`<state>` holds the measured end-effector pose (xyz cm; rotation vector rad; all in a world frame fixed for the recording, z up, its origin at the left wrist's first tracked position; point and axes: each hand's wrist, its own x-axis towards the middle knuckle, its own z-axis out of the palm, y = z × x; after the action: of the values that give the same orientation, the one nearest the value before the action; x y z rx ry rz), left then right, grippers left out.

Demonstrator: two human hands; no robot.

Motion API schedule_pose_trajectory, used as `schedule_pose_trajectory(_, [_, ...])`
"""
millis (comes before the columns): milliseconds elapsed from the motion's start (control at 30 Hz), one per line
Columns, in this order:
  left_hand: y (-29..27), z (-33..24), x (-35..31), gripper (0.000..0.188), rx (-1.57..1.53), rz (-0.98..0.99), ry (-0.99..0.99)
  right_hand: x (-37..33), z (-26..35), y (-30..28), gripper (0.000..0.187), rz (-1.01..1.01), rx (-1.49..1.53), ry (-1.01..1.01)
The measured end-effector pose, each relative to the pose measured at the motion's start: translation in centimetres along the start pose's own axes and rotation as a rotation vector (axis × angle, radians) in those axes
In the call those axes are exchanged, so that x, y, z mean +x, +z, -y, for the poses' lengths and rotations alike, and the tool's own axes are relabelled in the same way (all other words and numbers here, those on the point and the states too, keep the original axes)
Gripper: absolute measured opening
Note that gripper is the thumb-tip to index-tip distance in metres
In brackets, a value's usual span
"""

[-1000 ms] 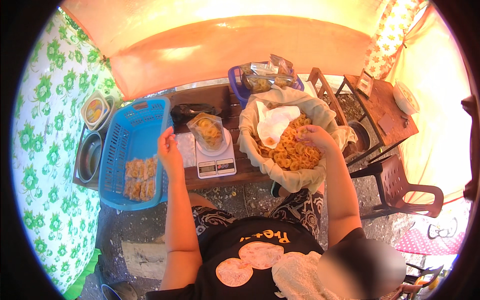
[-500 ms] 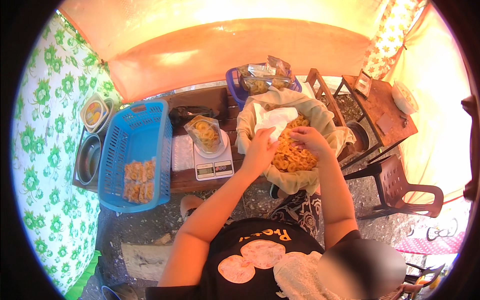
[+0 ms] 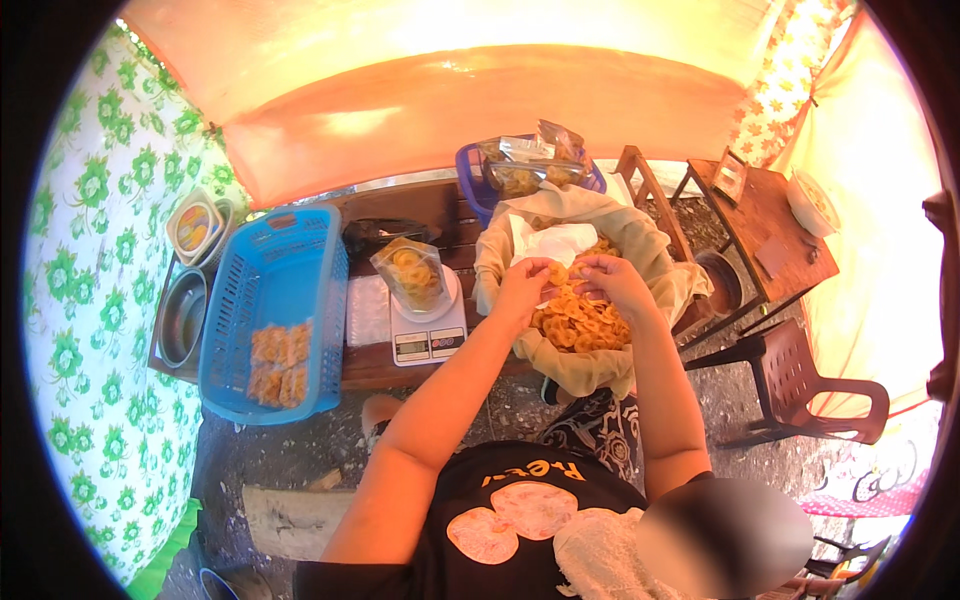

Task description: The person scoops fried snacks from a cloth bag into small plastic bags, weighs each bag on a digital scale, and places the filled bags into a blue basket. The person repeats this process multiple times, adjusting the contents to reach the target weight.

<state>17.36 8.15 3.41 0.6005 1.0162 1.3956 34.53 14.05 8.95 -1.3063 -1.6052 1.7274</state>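
Note:
Over a cloth-lined basket point(image 3: 655, 225) full of thin orange-yellow chips point(image 3: 580, 322), my two hands come close together. The fingers of my left hand point(image 3: 526, 290) are pinched at the left, and those of my right hand point(image 3: 617, 284) at the right. Faint shiny edges between them look like a small clear plastic bag, mostly hidden by the fingers. Behind the hands, a white sheet point(image 3: 556, 241) lies on the chips. Left of the basket, a clear pouch of chips point(image 3: 412, 275) stands on a white kitchen scale point(image 3: 430, 343).
A blue basket point(image 3: 335, 260) at the left holds several small packs of chips point(image 3: 280, 365). Beside the scale lies a stack of clear plastic bags point(image 3: 368, 312). A purple basket point(image 3: 468, 180) with filled pouches stands behind. At right are a wooden table point(image 3: 775, 230) and a brown chair point(image 3: 795, 370).
My left hand has shifted slightly right, away from the white sheet. My right hand has moved a little left, so the hands are closer together over the chips.

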Motion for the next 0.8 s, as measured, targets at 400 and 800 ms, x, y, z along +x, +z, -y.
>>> schedule_pose_trajectory(400, [-12.1, -14.6, -10.0, 0.017, -0.009, -0.434, 0.682, 4.5, 7.9, 19.3, 0.021, -0.075, -0.469, -0.88])
schedule_pose_trajectory(800, [-13.6, -14.2, -8.4, 0.018, 0.052, -0.416, 0.542, 5.5, 9.5, 22.1, 0.023, 0.184, -0.256, -0.783])
